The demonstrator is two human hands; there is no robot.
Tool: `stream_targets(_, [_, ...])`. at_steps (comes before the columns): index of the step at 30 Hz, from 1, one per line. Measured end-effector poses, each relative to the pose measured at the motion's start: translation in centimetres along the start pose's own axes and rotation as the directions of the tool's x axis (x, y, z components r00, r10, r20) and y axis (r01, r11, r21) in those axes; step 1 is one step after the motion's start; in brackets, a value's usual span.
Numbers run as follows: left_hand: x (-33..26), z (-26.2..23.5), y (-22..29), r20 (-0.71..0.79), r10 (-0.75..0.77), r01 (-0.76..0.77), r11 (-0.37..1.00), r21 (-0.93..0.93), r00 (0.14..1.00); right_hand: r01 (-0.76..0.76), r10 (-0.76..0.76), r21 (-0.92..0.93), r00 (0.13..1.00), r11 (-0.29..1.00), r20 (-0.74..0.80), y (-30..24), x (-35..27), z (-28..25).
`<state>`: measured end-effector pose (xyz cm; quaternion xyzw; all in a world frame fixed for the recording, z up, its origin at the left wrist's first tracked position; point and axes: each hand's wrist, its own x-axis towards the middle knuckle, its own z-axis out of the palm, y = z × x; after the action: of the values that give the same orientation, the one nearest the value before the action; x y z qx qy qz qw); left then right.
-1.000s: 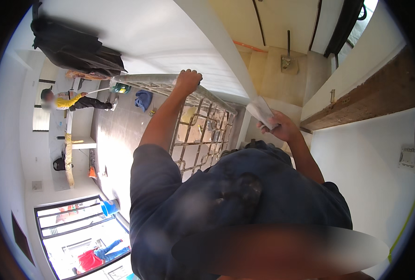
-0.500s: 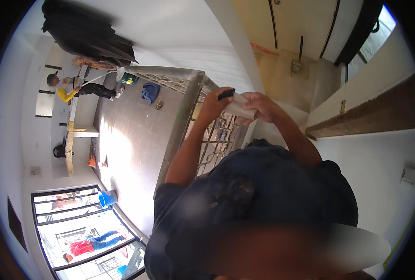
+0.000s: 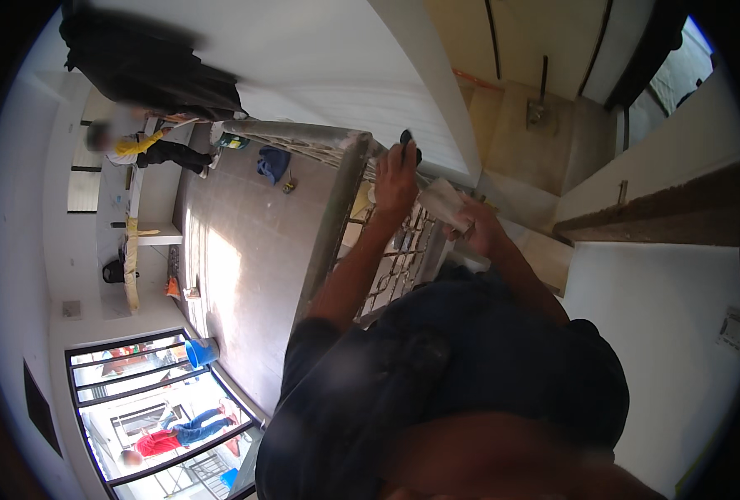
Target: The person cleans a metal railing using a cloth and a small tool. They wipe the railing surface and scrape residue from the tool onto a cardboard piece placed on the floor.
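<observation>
My left hand (image 3: 396,182) is closed on a small black object (image 3: 406,147), whose dark end juts past the fingers; its kind cannot be told. It is beside the corner of a worn metal railing (image 3: 349,171), and contact with the railing cannot be made out. To the right, my right hand (image 3: 480,227) grips a folded grey-beige sheet of stiff paper (image 3: 445,202), pinched by its near end. The sheet's far end points toward my left hand, with a gap between them.
Scrollwork bars (image 3: 399,258) fill the railing below my hands. A person in yellow sleeves (image 3: 149,150) stands far left; another in red (image 3: 160,442) is beyond the window. Dark cloth (image 3: 149,71) hangs on the wall. A blue bucket (image 3: 201,352) stands by the window.
My hands have drawn apart. The left now has just the black object, up by the railing's corner; the sheet, earlier between both hands, stays in the right, which has moved slightly nearer me.
</observation>
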<state>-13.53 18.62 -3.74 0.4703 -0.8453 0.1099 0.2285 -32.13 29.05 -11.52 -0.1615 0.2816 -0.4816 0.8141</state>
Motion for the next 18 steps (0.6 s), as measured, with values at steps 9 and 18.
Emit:
stream_targets(9, [-0.7,-0.9,-4.9,0.577,0.167,-0.487,0.743,0.460,0.799,-0.038,0.035,-0.016,0.983,0.999,-0.179,-1.3,-4.1,-1.6])
stream_targets(18, [0.9,-5.4,-3.6,0.411,-0.197,-0.011,0.892,0.451,0.890,0.096,-0.120,-0.302,0.991,0.948,-0.062,-0.8,3.7,2.0])
